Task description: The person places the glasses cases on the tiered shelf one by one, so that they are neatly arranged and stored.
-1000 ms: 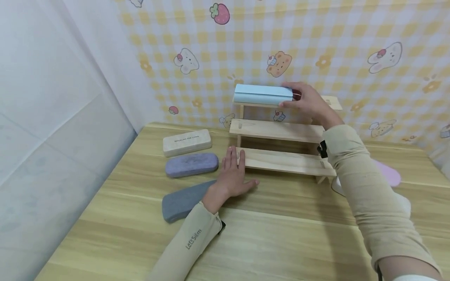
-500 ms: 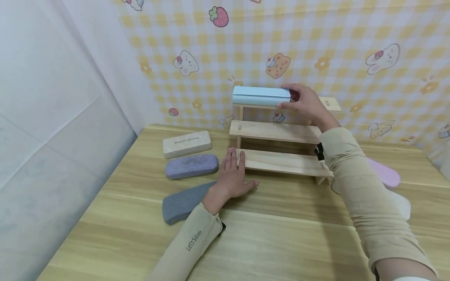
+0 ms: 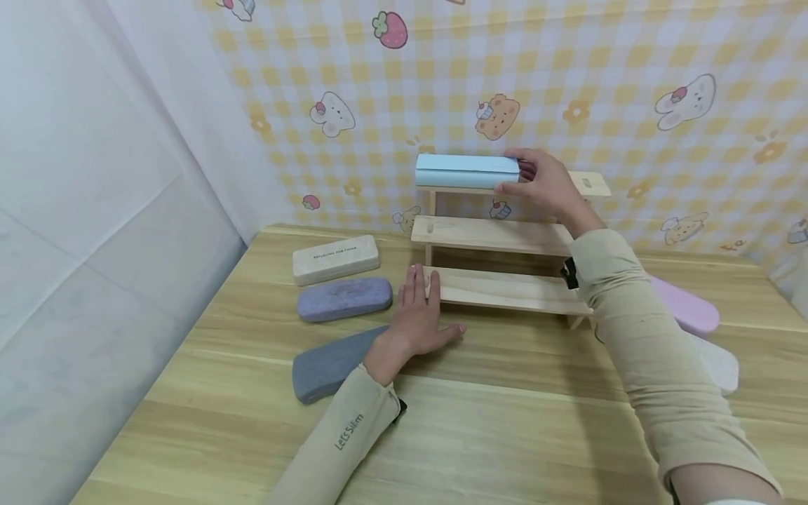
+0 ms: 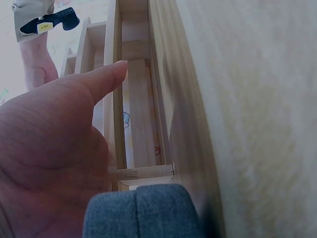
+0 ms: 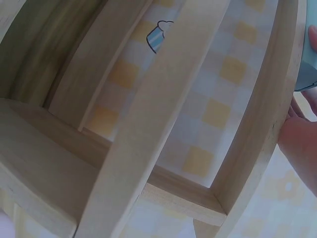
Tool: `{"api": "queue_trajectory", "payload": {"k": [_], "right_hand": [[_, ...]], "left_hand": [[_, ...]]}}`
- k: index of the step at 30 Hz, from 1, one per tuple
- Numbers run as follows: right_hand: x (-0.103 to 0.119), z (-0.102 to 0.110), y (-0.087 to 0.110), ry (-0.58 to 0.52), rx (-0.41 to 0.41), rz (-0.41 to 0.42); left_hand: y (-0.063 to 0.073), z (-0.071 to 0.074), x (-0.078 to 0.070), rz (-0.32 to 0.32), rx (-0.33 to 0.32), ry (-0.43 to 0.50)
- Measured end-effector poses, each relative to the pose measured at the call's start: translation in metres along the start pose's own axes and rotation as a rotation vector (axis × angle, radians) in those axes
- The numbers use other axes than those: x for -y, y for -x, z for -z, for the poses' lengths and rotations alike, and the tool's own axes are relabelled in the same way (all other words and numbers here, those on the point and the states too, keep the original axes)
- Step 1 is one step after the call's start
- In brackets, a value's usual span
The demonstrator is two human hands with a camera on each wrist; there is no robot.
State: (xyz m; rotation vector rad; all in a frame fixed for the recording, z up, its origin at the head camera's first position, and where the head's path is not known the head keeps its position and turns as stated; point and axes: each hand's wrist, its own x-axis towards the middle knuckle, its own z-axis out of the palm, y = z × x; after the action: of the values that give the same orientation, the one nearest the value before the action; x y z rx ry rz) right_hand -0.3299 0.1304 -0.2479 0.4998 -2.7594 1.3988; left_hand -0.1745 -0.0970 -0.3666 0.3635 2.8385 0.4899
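Note:
A light blue glasses case point(image 3: 467, 172) lies lengthwise on the left part of the top shelf of a three-tier wooden stand point(image 3: 505, 235). My right hand point(image 3: 548, 184) grips its right end, thumb at the front and fingers behind. In the right wrist view, part of that hand point(image 5: 299, 144) and the case's end point(image 5: 308, 74) show at the right edge. My left hand point(image 3: 416, 322) lies with straight fingers on the left end of the lowest shelf, thumb spread. Its wrist partly covers a grey-blue glasses case point(image 3: 334, 361) on the table.
Left of the stand, a whitish case with lettering point(image 3: 336, 259) and a purple case point(image 3: 344, 298) lie on the wooden table point(image 3: 480, 435). A pink-lilac case point(image 3: 691, 308) and a white case point(image 3: 719, 365) are partly behind my right arm. A checked cloth point(image 3: 600, 63) hangs behind.
The light blue case has slid slightly left along the top shelf, with my right hand still on its end. My left hand keeps its place on the lowest shelf.

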Motion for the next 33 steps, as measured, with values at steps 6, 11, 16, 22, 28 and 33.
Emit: {"api": "queue_trajectory", "payload": {"k": [6,11,16,22,28,33], "right_hand": [[-0.001,0.000,0.000,0.007,-0.004,0.009],[-0.002,0.005,0.005,-0.032,-0.028,0.013],[-0.011,0.026,0.028,-0.092,-0.141,0.018],[-0.039,0.077,0.077,-0.010,-0.245,-0.019],[-0.082,0.122,0.136,0.169,-0.170,-0.183],[-0.127,0.142,0.185,0.152,-0.138,-0.214]], "left_hand": [[0.001,0.001,-0.001,-0.001,-0.002,-0.009],[0.002,0.002,-0.002,0.002,-0.001,0.003],[0.002,0.002,-0.002,0.000,-0.003,0.005],[-0.001,-0.001,-0.007,0.001,0.008,0.030],[-0.002,0.000,-0.004,0.018,0.001,0.056],[-0.001,0.002,-0.006,-0.002,0.009,0.078]]}}
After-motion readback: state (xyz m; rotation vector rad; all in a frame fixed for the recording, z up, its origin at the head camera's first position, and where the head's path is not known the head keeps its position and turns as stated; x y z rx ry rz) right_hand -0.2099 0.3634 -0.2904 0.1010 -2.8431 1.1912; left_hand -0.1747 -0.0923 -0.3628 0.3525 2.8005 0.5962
